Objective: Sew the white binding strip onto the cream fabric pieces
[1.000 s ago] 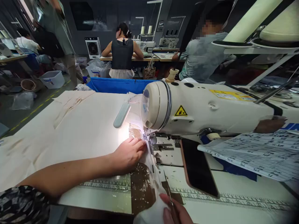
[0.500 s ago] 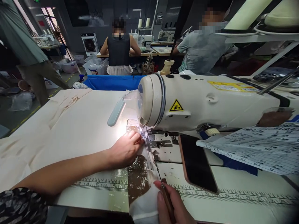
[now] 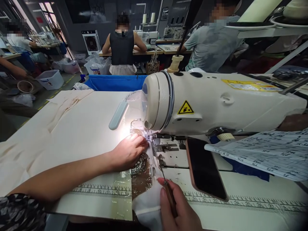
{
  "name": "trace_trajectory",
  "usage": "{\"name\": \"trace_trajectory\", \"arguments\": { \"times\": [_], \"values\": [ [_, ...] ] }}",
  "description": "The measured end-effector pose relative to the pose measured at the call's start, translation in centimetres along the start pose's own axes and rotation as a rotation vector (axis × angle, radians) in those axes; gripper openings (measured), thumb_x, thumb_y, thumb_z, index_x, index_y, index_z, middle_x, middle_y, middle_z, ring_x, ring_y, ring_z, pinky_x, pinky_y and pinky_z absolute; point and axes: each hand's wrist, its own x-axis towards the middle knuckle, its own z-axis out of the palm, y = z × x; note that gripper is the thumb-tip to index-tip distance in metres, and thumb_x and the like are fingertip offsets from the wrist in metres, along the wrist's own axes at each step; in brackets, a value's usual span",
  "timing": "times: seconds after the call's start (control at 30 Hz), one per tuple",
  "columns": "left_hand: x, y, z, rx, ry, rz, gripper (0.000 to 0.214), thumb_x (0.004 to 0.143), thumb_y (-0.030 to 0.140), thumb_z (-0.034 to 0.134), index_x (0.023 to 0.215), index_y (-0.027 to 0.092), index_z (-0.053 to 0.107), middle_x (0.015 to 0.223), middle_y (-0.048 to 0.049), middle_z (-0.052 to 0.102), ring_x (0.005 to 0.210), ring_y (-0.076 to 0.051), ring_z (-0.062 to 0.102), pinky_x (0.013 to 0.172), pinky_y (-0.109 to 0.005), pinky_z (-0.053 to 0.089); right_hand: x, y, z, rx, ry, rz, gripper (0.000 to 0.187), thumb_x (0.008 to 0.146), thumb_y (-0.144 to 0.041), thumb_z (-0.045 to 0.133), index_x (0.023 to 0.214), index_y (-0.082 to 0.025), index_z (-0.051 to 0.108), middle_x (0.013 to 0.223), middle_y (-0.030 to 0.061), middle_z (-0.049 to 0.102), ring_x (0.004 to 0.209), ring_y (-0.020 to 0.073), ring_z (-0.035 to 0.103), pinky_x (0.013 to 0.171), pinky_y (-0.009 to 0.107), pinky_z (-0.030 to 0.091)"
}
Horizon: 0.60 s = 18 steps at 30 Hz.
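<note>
My left hand (image 3: 131, 150) is closed beside the presser foot (image 3: 148, 137) of a sewing machine (image 3: 204, 102), its curled fingers on the edge of a thin white fabric (image 3: 148, 203). The fingertips are partly hidden. From the foot, the fabric runs as a narrow strip toward me and hangs wider near the table's front edge. My right hand (image 3: 179, 205) grips an awl (image 3: 169, 197) by its brown handle, its thin metal shaft pointing up along the strip. The fabric lies against the right fingers.
A phone (image 3: 205, 170) lies right of the needle plate, near written paper sheets (image 3: 264, 154). A pale blue-grey handled tool (image 3: 118, 115) lies behind my left hand. Cream fabric (image 3: 64, 107) covers the table's left. Coworkers (image 3: 122, 48) sit beyond a blue cloth bin (image 3: 115, 83).
My right hand and the awl have shifted slightly up and left. My left hand stays by the presser foot. The person walking at the far left has mostly left view.
</note>
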Motion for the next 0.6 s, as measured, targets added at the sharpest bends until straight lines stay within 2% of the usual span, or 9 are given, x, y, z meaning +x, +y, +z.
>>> {"name": "trace_trajectory", "arguments": {
  "times": [0.17, 0.33, 0.6],
  "values": [
    [-0.2, 0.1, -0.2, 0.0, 0.011, -0.007, 0.034, 0.096, 0.013, 0.029, 0.111, 0.012, 0.06, 0.099, -0.0122, 0.06, 0.087, -0.02, 0.053, 0.072, -0.035, 0.051, 0.8, -1.3, 0.0, 0.011, 0.002, -0.015, 0.033, 0.092, -0.044, 0.044, 0.104, -0.023, 0.067, 0.104, 0.0082, 0.076, 0.088, 0.0235, 0.072, 0.08, 0.03, 0.057],
    [-0.2, 0.0, -0.3, -0.048, 0.013, 0.05, 0.028, 0.096, 0.013, 0.034, 0.103, 0.012, 0.061, 0.096, -0.0105, 0.061, 0.086, -0.019, 0.053, 0.073, -0.034, 0.052, 1.1, -1.7, 0.1, 0.032, -0.034, -0.023, 0.03, 0.093, -0.04, 0.045, 0.105, -0.022, 0.066, 0.106, 0.0075, 0.075, 0.091, 0.0221, 0.071, 0.082, 0.03, 0.055],
    [0.0, -0.4, 0.2, 0.01, 0.049, 0.024, 0.033, 0.097, 0.016, 0.03, 0.111, 0.01, 0.06, 0.103, -0.0128, 0.061, 0.094, -0.022, 0.054, 0.082, -0.039, 0.054, 2.5, -1.4, 0.4, -0.012, -0.055, -0.065, 0.034, 0.092, -0.043, 0.045, 0.107, -0.021, 0.066, 0.106, 0.0088, 0.075, 0.094, 0.0238, 0.072, 0.081, 0.031, 0.058]
  ]
}}
